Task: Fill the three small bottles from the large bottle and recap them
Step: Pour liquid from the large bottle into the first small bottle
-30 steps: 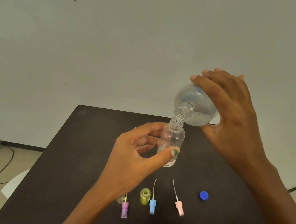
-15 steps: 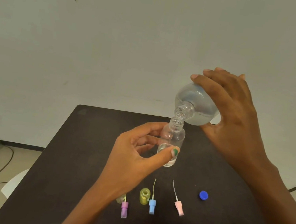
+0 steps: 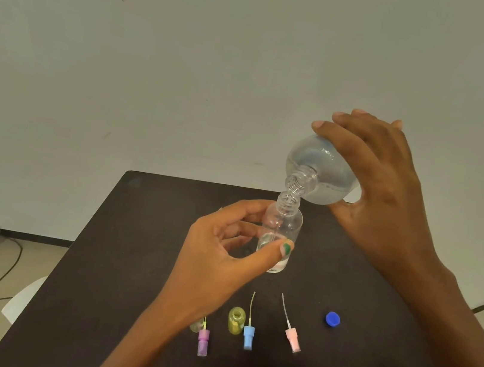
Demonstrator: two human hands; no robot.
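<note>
Head view: right hand (image 3: 389, 199) grips large clear plastic bottle (image 3: 320, 176), tipped neck-down, mouth meeting the neck of the small clear bottle (image 3: 282, 230). Left hand (image 3: 223, 259) pinches that small bottle between thumb and fingers, upright above the dark table (image 3: 128, 260); some liquid in its base. Below left hand on the table: small yellow bottle (image 3: 236, 319), purple (image 3: 202, 342), blue (image 3: 248, 336) and pink (image 3: 292, 340) spray caps. Blue screw cap (image 3: 332, 319) lies under right forearm.

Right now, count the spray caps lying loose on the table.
3, in a row near the table's front edge: the purple spray cap leftmost, the blue spray cap in the middle, the pink spray cap rightmost. None seems hidden.
</note>
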